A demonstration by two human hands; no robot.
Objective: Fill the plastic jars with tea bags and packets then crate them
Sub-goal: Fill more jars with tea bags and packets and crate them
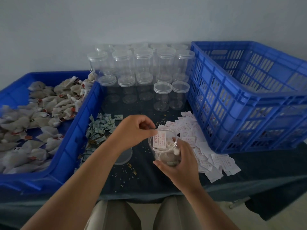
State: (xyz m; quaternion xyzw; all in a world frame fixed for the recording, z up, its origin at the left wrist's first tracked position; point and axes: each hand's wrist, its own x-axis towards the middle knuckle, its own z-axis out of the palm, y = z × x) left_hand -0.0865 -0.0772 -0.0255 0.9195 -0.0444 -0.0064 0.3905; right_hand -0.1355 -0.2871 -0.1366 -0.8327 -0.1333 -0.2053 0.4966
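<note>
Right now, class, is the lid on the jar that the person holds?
No: the jar in the right hand is open, the left hand pinches a white slip at its mouth, and a lid lies beside it.

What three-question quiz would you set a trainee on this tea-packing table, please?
1. True or false: the jar held by the right hand is empty.
2. What is the left hand pinching at the jar's mouth? A a tea bag; B a white slip with red print; C a spoon.
3. Fill in: the loose tea bags lie in the blue ____ on the person's left.
Key: 1 false; 2 B; 3 tray.
</note>
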